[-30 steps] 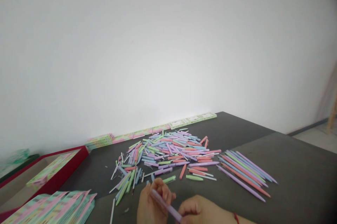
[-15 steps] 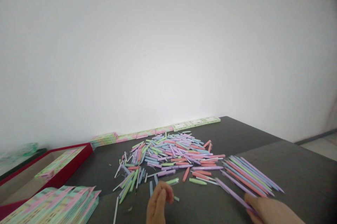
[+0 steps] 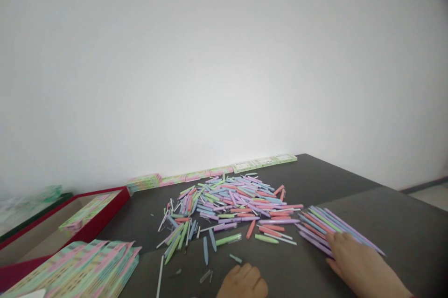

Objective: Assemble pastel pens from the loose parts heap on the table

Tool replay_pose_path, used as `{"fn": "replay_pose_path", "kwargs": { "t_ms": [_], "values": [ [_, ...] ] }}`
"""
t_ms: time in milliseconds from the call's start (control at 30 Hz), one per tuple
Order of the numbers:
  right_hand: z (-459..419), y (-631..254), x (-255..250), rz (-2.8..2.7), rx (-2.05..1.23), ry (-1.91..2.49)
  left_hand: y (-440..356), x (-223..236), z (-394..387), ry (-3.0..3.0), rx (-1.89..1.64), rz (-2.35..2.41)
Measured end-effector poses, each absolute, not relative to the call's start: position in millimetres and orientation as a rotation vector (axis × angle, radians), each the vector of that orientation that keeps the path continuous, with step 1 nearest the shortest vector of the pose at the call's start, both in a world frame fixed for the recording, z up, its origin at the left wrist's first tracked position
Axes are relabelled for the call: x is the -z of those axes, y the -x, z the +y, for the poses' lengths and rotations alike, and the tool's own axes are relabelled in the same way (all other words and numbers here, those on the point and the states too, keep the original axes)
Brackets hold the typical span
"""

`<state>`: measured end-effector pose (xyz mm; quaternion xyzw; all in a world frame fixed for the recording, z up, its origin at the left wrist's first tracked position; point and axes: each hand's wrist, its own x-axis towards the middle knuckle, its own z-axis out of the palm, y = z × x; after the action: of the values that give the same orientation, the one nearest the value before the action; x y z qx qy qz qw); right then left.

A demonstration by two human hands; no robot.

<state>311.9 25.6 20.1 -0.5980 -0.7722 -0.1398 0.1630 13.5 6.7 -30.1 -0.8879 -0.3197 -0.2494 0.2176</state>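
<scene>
My right hand (image 3: 362, 267) lies flat, fingers stretched, on the near end of a row of assembled pastel pens (image 3: 332, 228) at the right of the dark table (image 3: 392, 214). My left hand (image 3: 243, 281) rests curled on the table at the bottom edge, just behind a few small loose bits (image 3: 235, 258); nothing shows in its fingers. Beyond both hands spreads a heap of loose pen parts (image 3: 227, 204) in purple, pink, green and blue.
A stack of pink and green cards (image 3: 80, 270) lies at the near left. A red tray (image 3: 105, 214) with more cards stands behind it. Flat green and pink packets (image 3: 217, 172) line the wall at the table's far edge.
My right hand carried a purple pen from the middle to the row at the right and now presses flat on it. My left hand dropped lower and curled.
</scene>
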Motion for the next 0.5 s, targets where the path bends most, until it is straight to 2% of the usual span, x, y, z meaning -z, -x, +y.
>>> {"fn": "replay_pose_path", "kwargs": {
  "t_ms": [67,133,233,333,500],
  "values": [
    [27,-280,-32,-2.375,0.436,1.718,-6,19,5,2.457,0.559,-1.207],
    [29,-241,-41,-2.481,0.342,1.605,3,3,3,2.432,0.503,-1.519],
    [36,-186,-46,-2.565,0.112,1.424,15,-18,0,2.396,0.606,-1.800],
    [49,-147,-44,-2.596,0.043,1.345,22,-26,-2,2.359,0.755,-1.888],
    [67,-121,-37,-2.606,0.061,1.317,22,-14,2,2.313,1.000,-1.782]
  ]
}}
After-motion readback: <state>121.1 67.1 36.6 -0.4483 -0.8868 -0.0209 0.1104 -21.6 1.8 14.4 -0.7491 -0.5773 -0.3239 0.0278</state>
